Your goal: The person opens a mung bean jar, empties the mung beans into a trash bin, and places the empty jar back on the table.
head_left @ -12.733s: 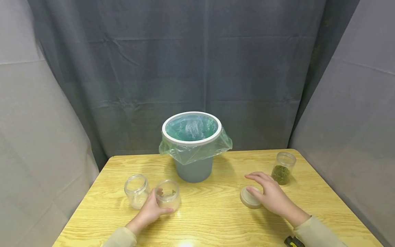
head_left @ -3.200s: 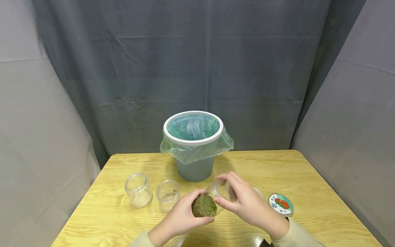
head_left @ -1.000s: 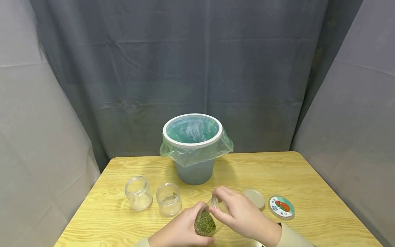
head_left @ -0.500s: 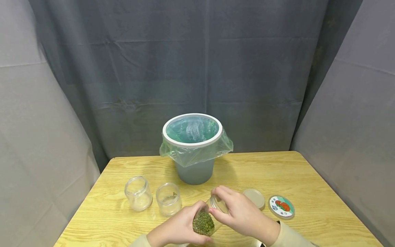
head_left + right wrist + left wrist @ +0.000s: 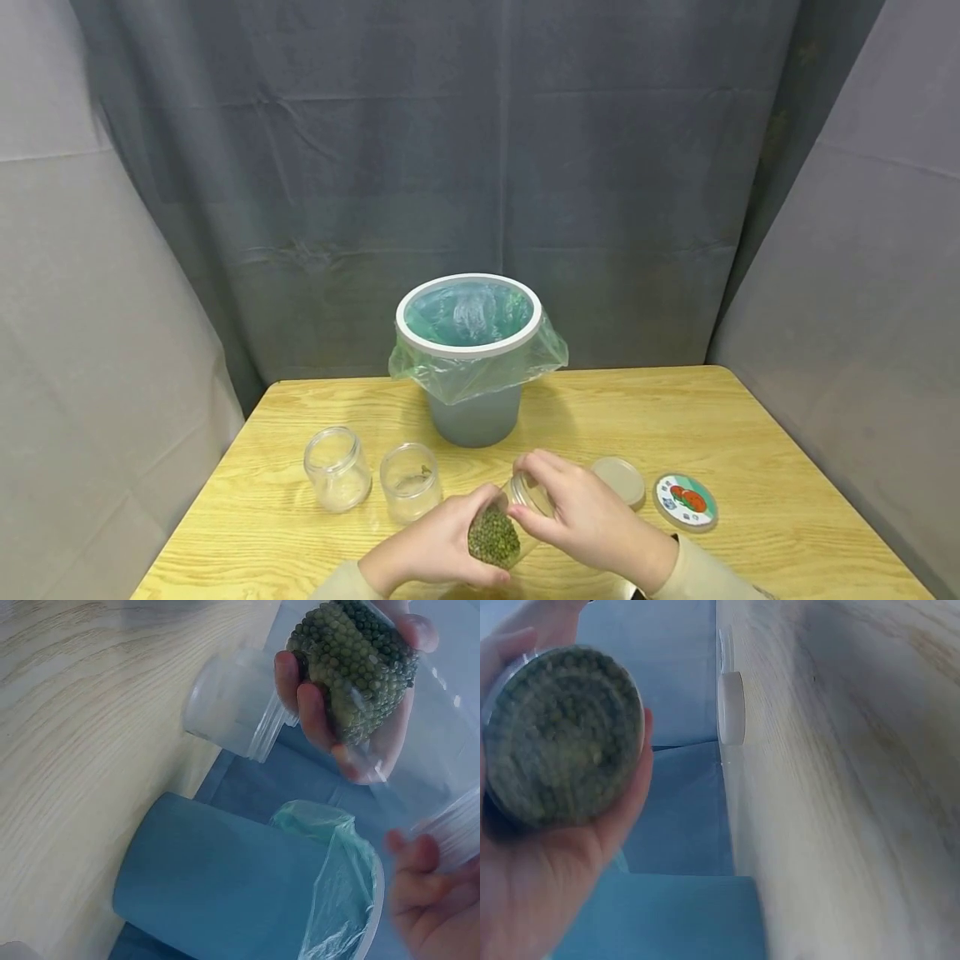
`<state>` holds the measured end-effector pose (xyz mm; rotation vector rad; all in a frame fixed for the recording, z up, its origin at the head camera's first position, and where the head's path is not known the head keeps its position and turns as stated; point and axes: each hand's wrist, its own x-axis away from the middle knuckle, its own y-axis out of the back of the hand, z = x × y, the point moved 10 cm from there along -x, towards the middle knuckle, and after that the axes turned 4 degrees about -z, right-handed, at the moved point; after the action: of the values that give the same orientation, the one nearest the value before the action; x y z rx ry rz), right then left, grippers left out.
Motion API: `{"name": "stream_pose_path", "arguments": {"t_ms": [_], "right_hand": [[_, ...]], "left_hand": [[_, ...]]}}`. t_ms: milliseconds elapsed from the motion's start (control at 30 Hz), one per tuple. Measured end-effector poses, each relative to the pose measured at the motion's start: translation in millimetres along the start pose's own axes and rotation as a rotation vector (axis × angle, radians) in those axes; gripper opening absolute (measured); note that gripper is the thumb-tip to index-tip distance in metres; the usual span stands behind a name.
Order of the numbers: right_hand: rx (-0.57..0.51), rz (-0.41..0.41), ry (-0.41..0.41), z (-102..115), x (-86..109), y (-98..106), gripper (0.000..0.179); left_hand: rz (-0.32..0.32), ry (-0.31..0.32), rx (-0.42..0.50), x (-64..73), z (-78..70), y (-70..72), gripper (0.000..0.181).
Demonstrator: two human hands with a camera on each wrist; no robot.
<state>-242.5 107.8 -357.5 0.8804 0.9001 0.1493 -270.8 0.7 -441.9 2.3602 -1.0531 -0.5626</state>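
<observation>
In the head view, a clear jar of small round green beans point(image 5: 493, 537) is held tilted above the table's front middle. My left hand point(image 5: 431, 542) wraps round its bean-filled bottom end. The fingers and thumb of my right hand point(image 5: 581, 521) grip the clear ridged mouth end; whether a lid sits on it I cannot tell. The beans lie toward the bottom, as the right wrist view also shows. Left of my hands stand two open clear jars, a left jar point(image 5: 337, 483) and a right jar point(image 5: 410, 500) with a few dark bits inside.
Behind the jars stands a grey bin point(image 5: 474, 417) with a white rim and a green liner bag. A beige lid point(image 5: 619, 480) and a lid with a tomato print point(image 5: 686, 502) lie on the wooden table point(image 5: 780, 500) to the right. Curtains surround the table.
The bean jar stood at the back right 12.7 s ago, with my left hand on another jar; both hands now hold it front middle. Over the last second it has barely moved.
</observation>
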Motion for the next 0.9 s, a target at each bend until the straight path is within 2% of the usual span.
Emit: {"name": "stream_pose_path", "arguments": {"t_ms": [167, 267, 400, 533, 700, 767, 900], "right_hand": [[-0.005, -0.010, 0.098, 7, -1.1, 3, 0.030], [-0.008, -0.006, 0.119, 9, -2.1, 4, 0.030], [-0.012, 0.006, 0.206, 15, -1.4, 2, 0.033], [-0.018, -0.006, 0.299, 21, -0.6, 4, 0.036], [-0.021, -0.001, 0.348, 26, 0.8, 4, 0.036], [-0.023, 0.015, 0.348, 26, 0.9, 4, 0.036], [-0.016, 0.045, 0.287, 21, -1.9, 5, 0.040]], "left_hand": [[0.054, 0.028, 0.109, 1.3, 2.4, -4.0, 0.063], [0.058, 0.024, 0.104, 2.1, 2.4, -2.9, 0.064], [0.120, 0.024, 0.157, 5.1, 3.5, -7.4, 0.075], [0.156, 0.007, 0.195, 6.6, 1.9, -9.5, 0.073], [0.190, -0.006, 0.263, 7.7, -2.5, -12.8, 0.074], [0.181, -0.003, 0.243, 7.8, -2.9, -13.5, 0.074], [0.099, 0.010, 0.126, 5.8, -2.1, -9.1, 0.069]]}}
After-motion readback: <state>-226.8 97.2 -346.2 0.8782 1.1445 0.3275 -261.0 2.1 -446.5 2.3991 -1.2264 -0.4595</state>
